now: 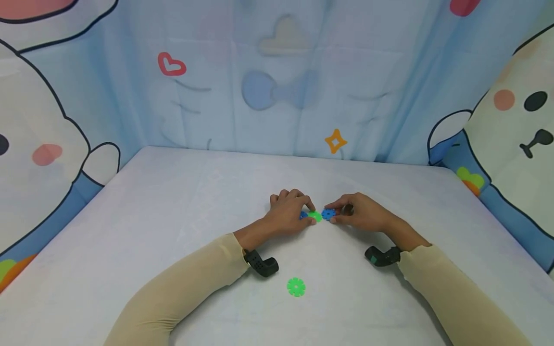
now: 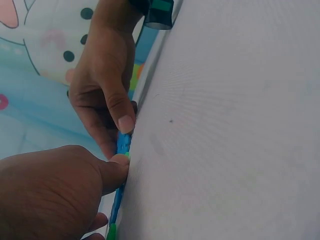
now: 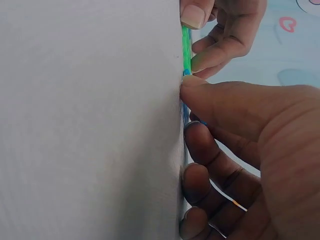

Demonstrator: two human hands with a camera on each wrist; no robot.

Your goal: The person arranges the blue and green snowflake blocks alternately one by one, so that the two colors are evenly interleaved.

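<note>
On a white table, a green notched disc is pinched by the left hand. At its three o'clock, just beside it, a blue disc is pinched by the right hand. At nine o'clock, a half-hidden blue piece is seen; near seven, a loose green disc.

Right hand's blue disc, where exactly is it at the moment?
In the head view, the blue disc is right of centre, pinched by the right hand, just right of the green disc that the left hand holds.
</note>
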